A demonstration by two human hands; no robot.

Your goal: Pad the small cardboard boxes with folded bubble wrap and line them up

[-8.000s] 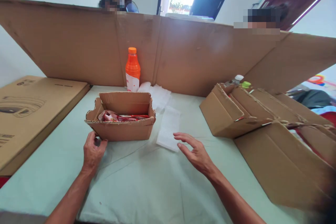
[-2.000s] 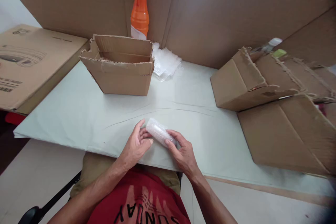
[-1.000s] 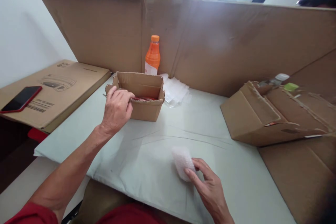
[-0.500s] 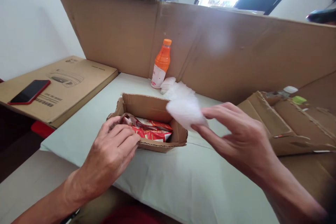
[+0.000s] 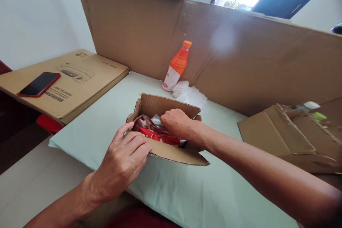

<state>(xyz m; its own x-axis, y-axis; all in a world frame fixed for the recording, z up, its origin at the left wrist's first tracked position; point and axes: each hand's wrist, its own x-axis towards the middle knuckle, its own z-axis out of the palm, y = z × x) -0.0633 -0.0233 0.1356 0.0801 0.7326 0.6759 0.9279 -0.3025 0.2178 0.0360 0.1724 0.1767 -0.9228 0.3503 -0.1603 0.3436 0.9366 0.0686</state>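
Observation:
A small open cardboard box (image 5: 176,155) stands on the pale green table (image 5: 203,196) in front of me. Red and white packets (image 5: 149,132) lie inside it. My right hand (image 5: 176,123) reaches into the box from the right, fingers curled down on a bubble-wrapped bundle (image 5: 158,120) that shows only as a clear edge beside the fingers. My left hand (image 5: 124,158) rests on the box's near left rim, fingers over the edge next to the red packets.
An orange bottle (image 5: 176,67) and a pile of bubble wrap (image 5: 191,94) stand behind the box against a tall cardboard screen (image 5: 240,60). Torn cardboard boxes (image 5: 288,137) lie at the right. A red phone (image 5: 39,84) lies on a flat carton (image 5: 77,82) at the left.
My right hand has carried the bubble-wrapped bundle from above the box's right side down into the box. My left hand stays on the near rim. The view has shifted left.

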